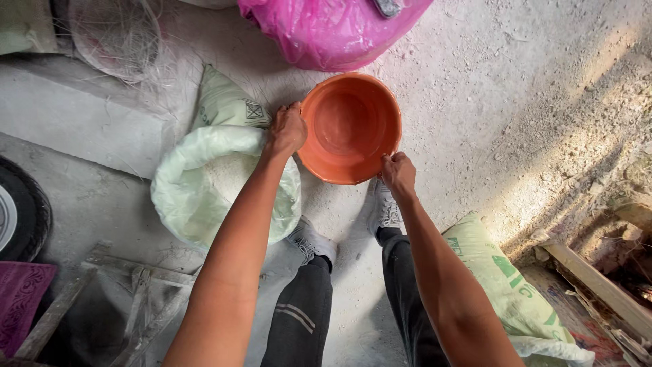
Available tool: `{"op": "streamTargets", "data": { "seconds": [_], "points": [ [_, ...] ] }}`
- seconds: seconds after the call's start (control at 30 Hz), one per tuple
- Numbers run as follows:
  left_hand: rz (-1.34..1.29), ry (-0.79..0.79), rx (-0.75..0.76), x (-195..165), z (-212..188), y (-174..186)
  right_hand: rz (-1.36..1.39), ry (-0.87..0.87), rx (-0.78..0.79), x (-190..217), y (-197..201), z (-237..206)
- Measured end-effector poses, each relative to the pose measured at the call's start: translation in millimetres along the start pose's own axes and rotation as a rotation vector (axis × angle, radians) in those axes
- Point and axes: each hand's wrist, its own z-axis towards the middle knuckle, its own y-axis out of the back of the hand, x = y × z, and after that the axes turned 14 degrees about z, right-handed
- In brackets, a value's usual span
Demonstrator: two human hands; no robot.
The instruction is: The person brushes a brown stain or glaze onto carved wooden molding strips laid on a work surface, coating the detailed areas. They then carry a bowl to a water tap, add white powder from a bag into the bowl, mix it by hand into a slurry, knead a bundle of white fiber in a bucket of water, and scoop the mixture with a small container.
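Dusty concrete floor point(475, 88) underfoot, white powder scattered across it. At top centre, a pink plastic bag point(326, 30), bulging, just beyond the bowl. Left of centre, an open pale green sack point(204, 183) with rolled-down mouth, white powder inside, touching or nearly touching the bowl's left side. Lower right, a second green sack point(509, 285), lying flat beside the right leg. At far left, part of a tyre point(20, 211); below that, a wooden frame point(129, 285).

In the middle, an orange round bowl point(350, 128), empty, held just above or on the floor ahead of the two grey shoes point(380, 207); cannot tell whether lifted. Mouth tilted up and slightly toward the camera. No long axis to speak of, being round; rim diameter between the two grips running from upper left to lower right.

Left hand point(285, 129) closed over the rim at the left edge, fingers curled on the lip, right beside the sack's mouth. Right hand point(397, 173) pinching the near rim at lower right. Left hand nearer the open sack; sack lying left and slightly toward the body from the bowl.
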Motion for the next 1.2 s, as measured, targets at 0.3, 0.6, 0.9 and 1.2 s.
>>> {"op": "streamTargets", "data": {
  "seconds": [0.3, 0.6, 0.9, 1.2],
  "points": [
    [-0.344, -0.288, -0.502, 57.9, -143.5, -23.8, 0.054, 0.002, 0.042, -30.8, -10.4, -0.8],
    [-0.455, 0.592, -0.789, 143.6, -266.4, -105.9, -0.188, 0.723, 0.044, -25.1, -77.7, -28.0],
    [-1.400, 0.816, -0.699, 157.8, -181.6, -160.6, -0.312, 0.911, 0.476, 9.8, -232.4, -3.1],
    [-2.064, 0.295, -0.905, 223.4, -173.6, -83.5, -0.158, 0.734, 0.656, 66.1, -285.2, -46.1]
  ]
}}
